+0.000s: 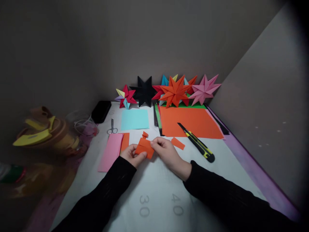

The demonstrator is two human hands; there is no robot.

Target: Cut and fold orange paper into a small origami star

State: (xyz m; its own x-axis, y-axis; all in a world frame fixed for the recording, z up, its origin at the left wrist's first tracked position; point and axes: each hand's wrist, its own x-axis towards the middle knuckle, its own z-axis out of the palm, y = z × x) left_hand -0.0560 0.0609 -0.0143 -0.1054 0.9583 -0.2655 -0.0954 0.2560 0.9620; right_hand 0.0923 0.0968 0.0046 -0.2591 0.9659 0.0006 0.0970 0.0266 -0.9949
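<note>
A small piece of orange paper is held up between both hands, above the white work surface. My left hand pinches its left and lower edge, thumb on the face toward me. At its upper right corner, my right hand grips the paper between thumb and curled fingers. Just behind it lies a small folded orange piece. Right of my right hand rests another orange paper piece. Pink paper strips lie left of my left hand, partly over an orange sheet.
Small scissors lie near light blue paper. A yellow and black utility knife overlaps a stack of orange sheets. Several folded paper stars, one orange, lean on the wall. A black phone-like object and a brown pot stand left.
</note>
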